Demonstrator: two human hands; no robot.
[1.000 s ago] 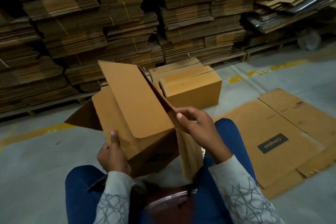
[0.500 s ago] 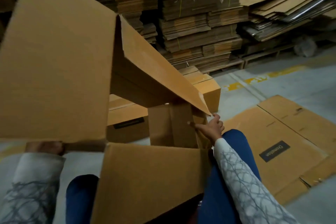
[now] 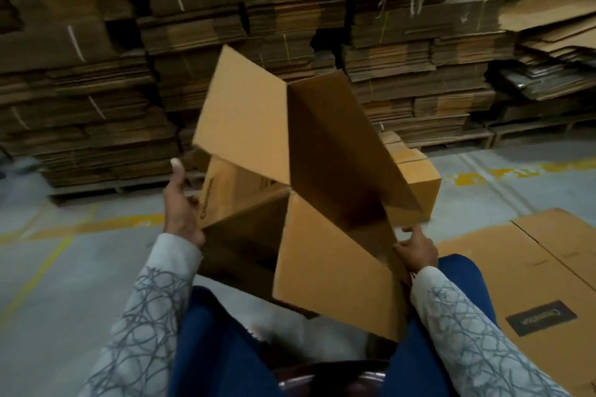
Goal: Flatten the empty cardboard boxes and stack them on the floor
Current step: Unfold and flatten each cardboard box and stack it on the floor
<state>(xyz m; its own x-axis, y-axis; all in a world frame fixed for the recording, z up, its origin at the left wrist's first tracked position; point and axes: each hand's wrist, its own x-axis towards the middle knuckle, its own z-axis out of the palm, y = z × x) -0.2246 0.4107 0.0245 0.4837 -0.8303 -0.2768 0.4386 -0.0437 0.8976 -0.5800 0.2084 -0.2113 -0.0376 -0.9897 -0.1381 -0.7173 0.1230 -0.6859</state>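
Sitting with blue-trousered knees (image 3: 219, 342) at the bottom of the frame, the person holds an opened cardboard box (image 3: 309, 203) at centre: left hand (image 3: 180, 213) gripping its left edge with fingers closed, right hand (image 3: 416, 248) pinching its lower right corner. A flattened box (image 3: 532, 267) lies on the floor at right; another box (image 3: 416, 180) stands behind, before stacked cardboard (image 3: 225, 26).

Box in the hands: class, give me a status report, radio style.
Left hand and right hand both gripping the box, flaps open, not yet flat. Flattened sheet on the floor at right. Another box stands behind.
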